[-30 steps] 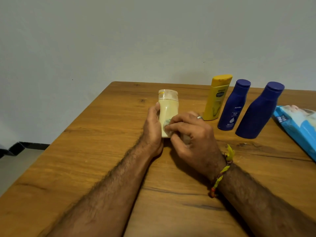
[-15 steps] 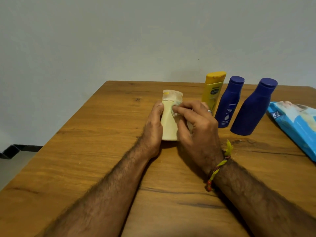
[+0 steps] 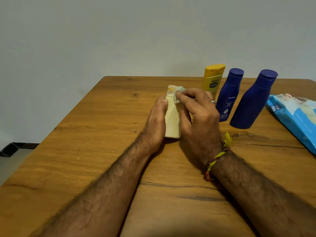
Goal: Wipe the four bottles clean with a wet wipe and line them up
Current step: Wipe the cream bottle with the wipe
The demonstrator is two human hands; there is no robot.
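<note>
A cream bottle stands upright on the wooden table, near the middle. My left hand grips its left side. My right hand pinches a small crumpled wet wipe against the bottle's shoulder, just under the cap. To the right stand three more bottles in a row: a yellow bottle, a small blue bottle with a white label, and a larger blue bottle.
A light blue pack of wet wipes lies flat at the table's right edge. The far edge of the table meets a plain grey wall. Dark floor skirting shows at the left, below the table's left edge.
My right hand has slid the wipe up the cream bottle, from its lower front to its shoulder by the cap. My left hand keeps hold of the bottle.
</note>
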